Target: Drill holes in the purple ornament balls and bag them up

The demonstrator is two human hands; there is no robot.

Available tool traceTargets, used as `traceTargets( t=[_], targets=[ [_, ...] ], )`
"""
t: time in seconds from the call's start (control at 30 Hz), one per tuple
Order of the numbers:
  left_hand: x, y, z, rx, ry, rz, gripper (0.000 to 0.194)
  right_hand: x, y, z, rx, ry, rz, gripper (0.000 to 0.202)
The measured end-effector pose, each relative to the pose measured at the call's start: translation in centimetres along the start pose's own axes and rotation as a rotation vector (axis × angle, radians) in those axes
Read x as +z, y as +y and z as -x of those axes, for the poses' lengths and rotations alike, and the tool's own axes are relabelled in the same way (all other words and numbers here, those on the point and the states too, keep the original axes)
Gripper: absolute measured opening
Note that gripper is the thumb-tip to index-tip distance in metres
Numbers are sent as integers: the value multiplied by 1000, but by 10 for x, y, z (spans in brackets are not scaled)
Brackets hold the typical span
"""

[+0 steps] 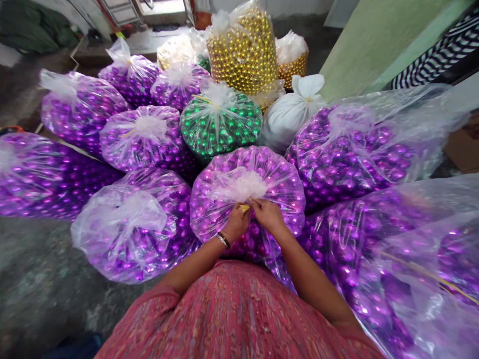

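Note:
A clear plastic bag (284, 184) full of shiny purple balls stands right in front of me, its neck gathered into a crumpled whitish tuft (247, 185). At the near side of that tuft, my left hand (237, 223) is closed on a yellow tie (244, 208). My right hand (268, 215) pinches at the same spot, fingertips almost touching the left ones. The tie's far end and its path round the neck are hidden by the fingers and plastic.
Purple-ball bags crowd both sides, including one at left (130, 234) and a large one at right (359, 249) with a yellow strip (426, 273) on it. Behind stand a green-ball bag (220, 124), a white sack (286, 117) and a tall gold-ball bag (243, 55). A pale green pillar (366, 45) rises at right.

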State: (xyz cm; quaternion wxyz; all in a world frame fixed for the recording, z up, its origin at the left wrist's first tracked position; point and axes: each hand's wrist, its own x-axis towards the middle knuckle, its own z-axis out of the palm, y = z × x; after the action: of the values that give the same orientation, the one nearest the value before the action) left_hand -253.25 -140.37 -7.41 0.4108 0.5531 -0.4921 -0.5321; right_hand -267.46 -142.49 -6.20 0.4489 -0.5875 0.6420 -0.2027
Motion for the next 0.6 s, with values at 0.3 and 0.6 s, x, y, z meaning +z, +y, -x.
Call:
traceTargets(
  t=[0.3,0.6],
  targets=[
    [11,-6,-8,-325,52,382,35,21,14,-3,58,43,-345,47],
    [11,-2,-12,-340,50,345,25,22,18,0,50,89,-368,46]
  ],
)
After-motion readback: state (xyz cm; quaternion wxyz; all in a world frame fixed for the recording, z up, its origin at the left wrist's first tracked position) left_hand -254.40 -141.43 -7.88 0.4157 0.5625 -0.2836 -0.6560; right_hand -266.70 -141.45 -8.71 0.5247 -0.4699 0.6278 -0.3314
